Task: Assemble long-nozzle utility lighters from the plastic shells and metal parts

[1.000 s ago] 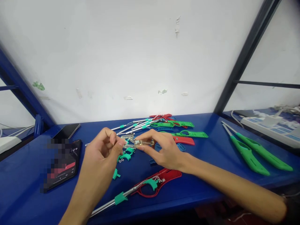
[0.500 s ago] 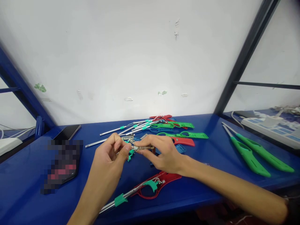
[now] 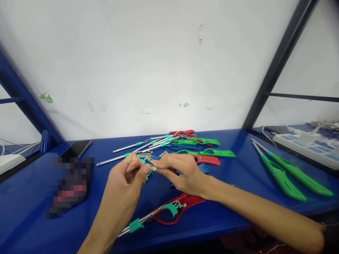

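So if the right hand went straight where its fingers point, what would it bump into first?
Most likely the left hand, whose fingertips sit right ahead; exact depth is hard to judge.

Wide way over blue table (image 3: 243,165) between big messy pile (image 3: 194,141) and two green lighters (image 3: 284,180). Thinner way between phones (image 3: 76,150) and left hand (image 3: 123,176). Left hand, right hand (image 3: 185,169) pinch small part (image 3: 155,169), block middle. Red shell (image 3: 194,199) with metal tube blocks near side. White wall (image 3: 169,63) stops reach behind pile.
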The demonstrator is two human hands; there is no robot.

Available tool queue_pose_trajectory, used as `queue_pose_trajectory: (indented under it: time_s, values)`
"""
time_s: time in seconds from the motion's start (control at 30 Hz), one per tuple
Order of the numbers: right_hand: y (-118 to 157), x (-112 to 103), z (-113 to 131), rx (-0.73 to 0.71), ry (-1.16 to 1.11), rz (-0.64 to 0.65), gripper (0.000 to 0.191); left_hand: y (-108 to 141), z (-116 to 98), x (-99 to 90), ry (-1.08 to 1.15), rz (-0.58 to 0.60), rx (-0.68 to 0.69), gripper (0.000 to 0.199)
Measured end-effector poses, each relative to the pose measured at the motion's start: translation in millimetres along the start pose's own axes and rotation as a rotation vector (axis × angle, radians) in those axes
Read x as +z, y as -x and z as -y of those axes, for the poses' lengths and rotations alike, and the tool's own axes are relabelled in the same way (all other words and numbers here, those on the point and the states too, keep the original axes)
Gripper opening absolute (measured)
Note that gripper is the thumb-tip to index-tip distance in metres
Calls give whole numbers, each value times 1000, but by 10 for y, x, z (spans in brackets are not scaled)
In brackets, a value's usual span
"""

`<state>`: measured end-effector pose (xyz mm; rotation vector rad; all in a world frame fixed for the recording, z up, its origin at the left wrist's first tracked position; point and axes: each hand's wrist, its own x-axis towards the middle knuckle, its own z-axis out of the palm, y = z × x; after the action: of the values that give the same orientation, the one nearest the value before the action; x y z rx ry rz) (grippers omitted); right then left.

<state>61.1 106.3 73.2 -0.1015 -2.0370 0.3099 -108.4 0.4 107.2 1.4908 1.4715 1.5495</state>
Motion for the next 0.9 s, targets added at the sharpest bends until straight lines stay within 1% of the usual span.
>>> queue_pose_trajectory:
  time_s: [0.13,0.27,0.37,0.53,0.63,0.7,0.77,0.83,0.87,0.9]
  values:
    - [24,22,1,-40,16,-35,17,13,20,6,72,56,-22,48]
    - [29,23,10,-44,12,-35,18,18,10,40,140,40,-15,48]
    - [38,23,8,-35,-5,-24,19,33,-20,76,171,12,-43,49]
    - [25,9,29,14,-29,2,17,43,-47,83,116,23,-17,49]
    - [-43,-49,71,67,-32,54,14,20,-95,34,64,6,-46,40]
    - [-103,-124,121,143,-33,92,14,-5,-138,-13,-32,39,-28,31]
    - [-142,-232,195,267,-5,112,17,-10,-162,-56,-220,112,37,30]
    - [-130,-364,291,397,44,147,15,31,-130,-81,-456,205,136,33]
    - [-96,-433,343,454,56,190,12,76,-84,-88,-566,261,190,32]
    - [-45,-500,395,502,60,244,10,137,-14,-95,-659,263,276,29]
